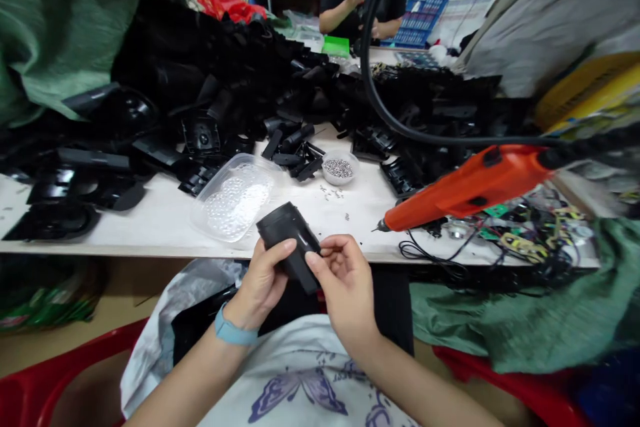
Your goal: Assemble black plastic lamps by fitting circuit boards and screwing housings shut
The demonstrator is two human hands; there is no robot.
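Observation:
A black plastic housing [291,240] is held tilted over my lap, just in front of the table edge. My left hand [267,277] wraps its lower left side, thumb across the front. On the other side, my right hand [345,277] is closed against the housing, thumb pressing its face and fingers curled at its edge; any small part between them is hidden. Beyond the housing stand a clear plastic tub [235,197] of small transparent pieces and a small round cup [340,168] of metal screws. To the right hangs an orange electric screwdriver [465,187], its bit pointing left.
Black plastic parts [200,93] are heaped along the back and left of the white table [150,230]. Loose screws lie near the cup. Circuit boards and wires [530,233] crowd the right end. Across the table sits another person [345,7], one hand raised.

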